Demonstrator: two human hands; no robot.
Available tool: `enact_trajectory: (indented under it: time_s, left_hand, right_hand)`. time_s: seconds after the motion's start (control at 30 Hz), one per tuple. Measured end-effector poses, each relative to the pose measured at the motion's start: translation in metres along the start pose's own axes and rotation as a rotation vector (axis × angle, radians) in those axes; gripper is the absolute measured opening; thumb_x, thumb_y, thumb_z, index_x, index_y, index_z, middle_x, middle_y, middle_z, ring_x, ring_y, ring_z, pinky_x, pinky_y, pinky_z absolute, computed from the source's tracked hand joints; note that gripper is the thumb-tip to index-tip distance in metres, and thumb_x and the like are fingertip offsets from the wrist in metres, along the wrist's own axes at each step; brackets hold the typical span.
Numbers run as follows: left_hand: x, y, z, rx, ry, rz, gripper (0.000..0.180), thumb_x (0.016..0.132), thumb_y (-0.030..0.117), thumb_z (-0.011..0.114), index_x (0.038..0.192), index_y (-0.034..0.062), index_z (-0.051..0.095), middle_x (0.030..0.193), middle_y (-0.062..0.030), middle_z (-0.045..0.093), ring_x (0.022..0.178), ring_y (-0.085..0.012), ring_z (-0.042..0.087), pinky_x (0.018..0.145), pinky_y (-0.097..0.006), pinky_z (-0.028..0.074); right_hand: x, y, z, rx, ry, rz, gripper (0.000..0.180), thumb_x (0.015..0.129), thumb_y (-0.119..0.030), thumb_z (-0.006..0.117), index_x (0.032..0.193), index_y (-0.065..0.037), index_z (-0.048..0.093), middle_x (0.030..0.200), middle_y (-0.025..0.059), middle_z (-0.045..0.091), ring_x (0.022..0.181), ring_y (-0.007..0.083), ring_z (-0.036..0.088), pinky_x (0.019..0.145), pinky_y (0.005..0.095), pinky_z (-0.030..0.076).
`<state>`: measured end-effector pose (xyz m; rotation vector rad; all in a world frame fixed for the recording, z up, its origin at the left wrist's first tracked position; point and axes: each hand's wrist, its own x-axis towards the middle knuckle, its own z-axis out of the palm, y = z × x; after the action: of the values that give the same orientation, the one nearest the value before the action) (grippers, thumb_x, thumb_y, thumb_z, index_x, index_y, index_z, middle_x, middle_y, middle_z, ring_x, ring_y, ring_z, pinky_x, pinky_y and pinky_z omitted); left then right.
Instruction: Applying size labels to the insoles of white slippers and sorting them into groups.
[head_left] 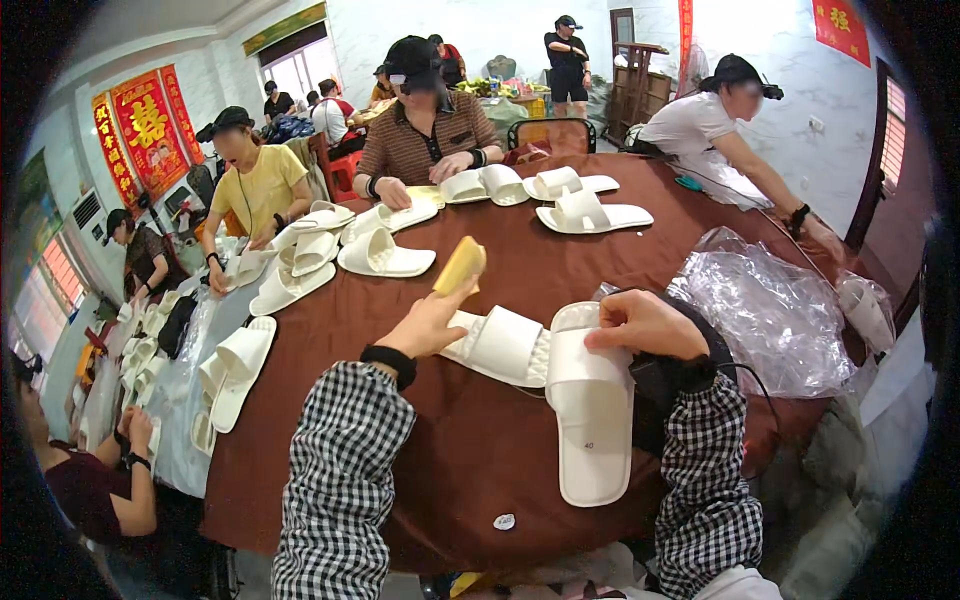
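My left hand (pixel 430 322) is raised over the table, its fingers closed on a yellow pad (pixel 461 266), a sponge or folded cloth; I cannot tell which. With thumb and fingers, my right hand (pixel 652 325) grips a white slipper (pixel 590 405) at the edge of its strap. This slipper stands tilted, sole end toward me, with a small printed mark on its insole. Just left of it, another white slipper (pixel 508 345) lies on the table, partly behind the held one. A dark object (pixel 668 405) sits under my right wrist, mostly hidden.
A round table with a brown cloth (pixel 330 450) spreads before me. Several white slippers (pixel 385 255) lie along its far left side, with a pair (pixel 595 213) at the back. Crumpled clear plastic (pixel 765 310) covers the right. Co-workers (pixel 425 135) sit around; one person's arm (pixel 770 180) reaches across the right edge.
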<state>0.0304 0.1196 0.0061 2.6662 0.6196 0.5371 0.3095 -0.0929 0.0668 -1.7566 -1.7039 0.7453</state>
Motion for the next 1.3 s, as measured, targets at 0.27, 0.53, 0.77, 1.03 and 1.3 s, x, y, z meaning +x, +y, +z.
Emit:
enact_trajectory:
  time_s: [0.27,0.53,0.77,1.03,1.3]
  left_hand:
    - [0.03,0.026,0.02,0.126,-0.094,0.061,0.031,0.088,0.023,0.06,0.116,0.0111,0.068,0.108,-0.0191,0.068,0.1,-0.0345,0.066,0.086,-0.043,0.052]
    - [-0.024,0.039,-0.02,0.772,-0.088,-0.155,0.023,0.074,0.025,0.062,0.073,0.0038,0.071,0.076,-0.0163,0.069,0.072,-0.0319,0.07,0.066,-0.044,0.053]
    - [-0.083,0.053,-0.03,0.576,-0.077,-0.441,0.035,0.079,0.033,0.062,0.07,0.0007,0.07,0.071,-0.0206,0.067,0.067,-0.037,0.067,0.064,-0.047,0.054]
    - [-0.106,0.065,-0.013,0.489,0.126,-0.478,0.031,0.08,0.031,0.065,0.07,0.0025,0.07,0.072,-0.0185,0.067,0.07,-0.0352,0.066,0.065,-0.046,0.053]
    - [-0.117,0.068,-0.008,0.528,0.26,-0.432,0.024,0.076,0.025,0.068,0.068,0.0029,0.068,0.071,-0.016,0.064,0.069,-0.0339,0.064,0.064,-0.045,0.051]
  right_hand:
    - [0.003,-0.004,0.011,0.131,-0.046,0.029,0.035,0.083,-0.033,0.074,0.081,0.001,0.062,0.068,0.0044,0.06,0.06,0.0108,0.057,0.051,0.0294,0.047]
    - [0.027,0.014,0.037,0.182,0.164,-0.136,0.041,0.085,-0.036,0.072,0.088,0.004,0.063,0.076,0.0091,0.063,0.074,0.0167,0.061,0.066,0.0321,0.05]
    - [0.029,0.027,0.063,-0.111,0.123,-0.331,0.055,0.084,-0.04,0.072,0.117,0.002,0.058,0.118,0.0218,0.056,0.108,0.0356,0.058,0.093,0.0377,0.048]
    - [0.028,0.029,0.086,-0.201,0.049,-0.254,0.068,0.075,-0.008,0.066,0.138,0.004,0.043,0.131,0.0252,0.052,0.123,0.039,0.05,0.104,0.0398,0.041]
    - [0.041,0.011,0.1,-0.203,0.197,-0.387,0.05,0.08,-0.003,0.054,0.13,0.0,0.049,0.134,0.0239,0.048,0.114,0.0427,0.055,0.098,0.0455,0.046]
